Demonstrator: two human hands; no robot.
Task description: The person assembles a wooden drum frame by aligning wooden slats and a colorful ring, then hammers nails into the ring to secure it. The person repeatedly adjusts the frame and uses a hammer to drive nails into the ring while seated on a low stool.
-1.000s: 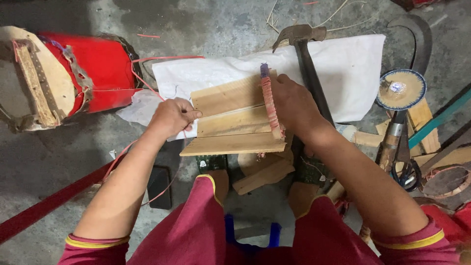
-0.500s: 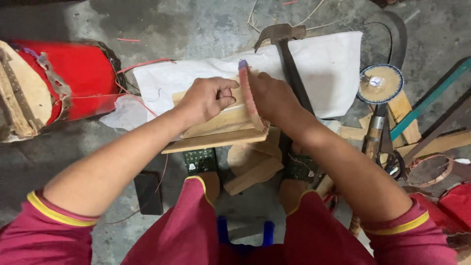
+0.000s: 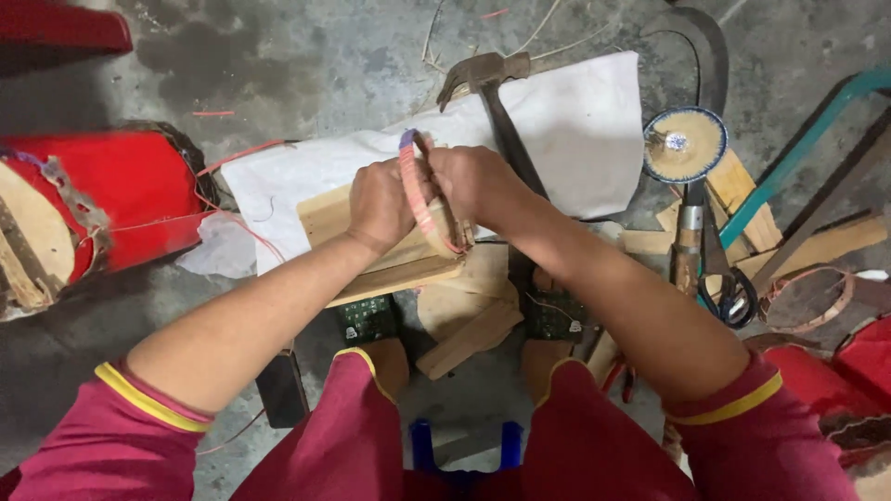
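Above the stacked pale wooden boards (image 3: 390,250), both hands meet on a thin pink curved strip (image 3: 415,190) bent into a hoop. Left hand (image 3: 379,202) is closed on the strip's near side; right hand (image 3: 475,181) is closed on its far side, fingers wrapped over it. Boards rest on a white cloth sheet (image 3: 575,139) spread over the grey concrete floor (image 3: 278,56). Dark metal claw hammer (image 3: 492,93) lies on the sheet, behind the right hand. Red cylindrical drum shell (image 3: 102,199) lies at left. Round blue-rimmed disc (image 3: 685,144) and dark-handled scissors (image 3: 724,278) lie at right.

One hammer (image 3: 492,88), one scissors (image 3: 729,278), two hands (image 3: 380,199)
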